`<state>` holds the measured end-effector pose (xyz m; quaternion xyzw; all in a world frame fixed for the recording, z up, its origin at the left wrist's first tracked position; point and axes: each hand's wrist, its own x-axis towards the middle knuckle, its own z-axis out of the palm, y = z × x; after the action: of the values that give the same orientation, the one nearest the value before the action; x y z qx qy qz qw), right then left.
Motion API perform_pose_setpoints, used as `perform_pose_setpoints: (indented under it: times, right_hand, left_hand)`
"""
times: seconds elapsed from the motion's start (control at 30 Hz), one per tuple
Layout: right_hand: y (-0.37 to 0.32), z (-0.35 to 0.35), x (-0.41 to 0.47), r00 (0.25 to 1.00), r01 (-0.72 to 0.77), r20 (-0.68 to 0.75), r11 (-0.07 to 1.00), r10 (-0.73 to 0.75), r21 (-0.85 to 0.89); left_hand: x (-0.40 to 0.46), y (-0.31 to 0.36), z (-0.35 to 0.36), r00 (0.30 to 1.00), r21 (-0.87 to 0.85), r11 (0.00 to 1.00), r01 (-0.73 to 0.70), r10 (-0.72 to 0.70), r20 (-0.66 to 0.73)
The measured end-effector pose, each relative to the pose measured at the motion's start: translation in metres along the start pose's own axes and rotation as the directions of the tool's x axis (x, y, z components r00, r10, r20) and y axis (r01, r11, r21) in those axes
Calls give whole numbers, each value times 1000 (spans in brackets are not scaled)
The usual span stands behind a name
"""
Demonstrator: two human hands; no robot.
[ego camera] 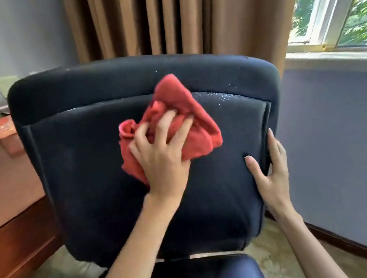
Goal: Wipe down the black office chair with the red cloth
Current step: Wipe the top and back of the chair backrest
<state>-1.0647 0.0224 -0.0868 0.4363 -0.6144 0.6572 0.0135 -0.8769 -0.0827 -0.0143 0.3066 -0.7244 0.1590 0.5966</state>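
Wiping was the step in hand, judging by the head view: the left hand (158,150) lay pressed on the bunched red cloth (182,120), fingers spread and dug into its folds, holding it flat against the front of the black chair's backrest (106,193) a little above the middle. The cloth's loose corner pointed up toward twelve o'clock, reaching the seam below the top band. The right hand (271,174) steadied the backrest at its three o'clock edge, thumb laid on the front face and fingers curled round the rim, partly hidden behind it. Pale specks (216,97) dotted the seam and upper padding at about one o'clock from the cloth, so that patch looked not yet cleaned. The seat (207,277) showed at six o'clock, below the backrest, untouched by either hand. A wooden desk (5,193) stood at nine o'clock, curtains (164,17) at twelve and a window (341,6) at two. The next move probably called for sweeping the cloth toward one o'clock over the specks, keeping firm pressure while the right hand braced the chair against swivelling.
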Motion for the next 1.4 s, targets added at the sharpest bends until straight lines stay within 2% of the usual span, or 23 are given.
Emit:
perform_pose_setpoints:
  times: [0.07, 0.13, 0.2, 0.27, 0.33, 0.4, 0.5, 0.57, 0.67, 0.77, 0.87, 0.93, 1.0, 1.07, 1.1, 1.13, 1.17, 1.2, 1.23, 1.27, 1.3, 1.33, 1.4]
  right_hand:
    - [-2, -5, 1, 1000, -7, 17, 997, 5, 73]
    - [0, -11, 4, 999, -37, 23, 987, 34, 159]
    - [9, -19, 8, 997, -68, 39, 972, 61, 225]
    - [21, -26, 10, 986, -169, 69, 937, 155, 306]
    - [28, -29, 9, 968, -251, 119, 886, 222, 390]
    - [30, -31, 11, 981, -192, 103, 898, 164, 395]
    - [30, -33, 16, 980, -187, 138, 909, 145, 374]
    - [31, -34, 16, 975, -212, 147, 891, 166, 402]
    - [25, -38, 13, 971, -236, 146, 863, 190, 448]
    - [25, -47, 14, 961, -267, 192, 849, 199, 456]
    - [28, -52, 12, 961, -270, 186, 826, 203, 495]
    - [26, -54, 11, 970, -243, 145, 839, 197, 487]
    - [26, -54, 11, 975, -222, 84, 855, 208, 469]
    - [27, -52, 11, 975, -221, 116, 848, 189, 481]
    - [27, -51, 10, 975, -221, 131, 856, 180, 467]
    - [29, -50, 10, 977, -208, 134, 863, 165, 461]
    - [28, -50, 8, 978, -207, 132, 871, 164, 446]
    - [29, -48, 8, 977, -209, 127, 871, 169, 444]
    - [28, -47, 7, 977, -214, 116, 878, 181, 429]
    - [30, -45, 7, 977, -214, 102, 879, 188, 427]
    - [28, -44, 6, 975, -221, 95, 884, 200, 412]
    - [28, -43, 6, 975, -223, 85, 885, 207, 408]
    - [26, -42, 6, 974, -223, 66, 890, 215, 397]
  left_hand:
    - [69, 18, 8, 999, 66, 997, 32, -32, 0]
    - [80, 48, 21, 994, 81, 992, -94, 89, 63]
    - [34, 80, 33, 968, -3, 973, -232, 231, 101]
    - [-41, 98, 38, 941, -150, 944, -293, 313, 126]
    - [-109, 98, 37, 905, -216, 916, -337, 378, 193]
    - [-146, 86, 35, 867, -254, 890, -379, 438, 237]
    - [-138, 65, 28, 775, -290, 808, -513, 581, 249]
    - [-92, 60, 25, 792, -265, 813, -519, 573, 210]
    - [15, 76, 34, 884, -102, 894, -436, 447, 135]
    - [81, 104, 46, 909, 0, 929, -369, 362, 206]
    - [50, 119, 48, 896, -22, 917, -399, 395, 206]
    - [-12, 121, 44, 886, -136, 897, -420, 437, 154]
    - [-83, 118, 37, 856, -244, 866, -437, 484, 183]
    - [-142, 108, 25, 820, -301, 854, -424, 503, 273]
    - [-163, 95, 21, 771, -260, 843, -471, 537, 342]
    - [-188, 75, 18, 685, -196, 798, -570, 593, 422]
    - [-212, 58, 18, 601, -114, 697, -708, 679, 422]
    - [-220, 43, 20, 496, -69, 595, -801, 724, 480]
    - [-213, 35, 21, 478, -73, 606, -792, 691, 543]
    - [-201, 29, 23, 500, -137, 653, -745, 683, 533]
    - [-184, 28, 22, 566, -218, 703, -677, 686, 457]
    - [-152, 35, 20, 665, -288, 749, -597, 663, 344]
    - [-61, 49, 13, 823, -257, 840, -478, 530, 202]
